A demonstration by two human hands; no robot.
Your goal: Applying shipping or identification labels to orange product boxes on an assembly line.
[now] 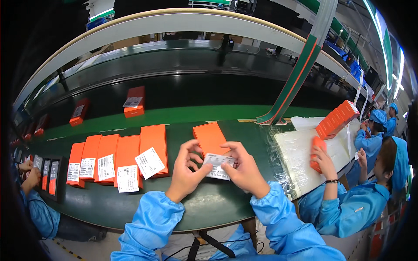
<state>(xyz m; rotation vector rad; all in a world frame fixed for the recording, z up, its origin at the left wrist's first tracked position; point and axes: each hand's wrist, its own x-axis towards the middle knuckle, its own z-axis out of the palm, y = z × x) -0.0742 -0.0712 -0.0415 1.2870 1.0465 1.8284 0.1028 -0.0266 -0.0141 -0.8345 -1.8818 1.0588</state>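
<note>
Left hand (pixel 188 169) and right hand (pixel 244 168) pinched label (pixel 216 163) between fingers, at orange box's (pixel 210 135) near end. Five labelled boxes (pixel 153 138) lined counter (pixel 217 211) leftward.

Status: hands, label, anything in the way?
Left hand, right hand: both gripping printed label. Orange box just beyond, near end hidden behind hands and label. Nothing seen blocking either hand.

Boxes (pixel 210 136) are orange, labels (pixel 149 163) black-printed white, sleeves (pixel 153 222) blue, tabletop (pixel 209 206) dark green.
</note>
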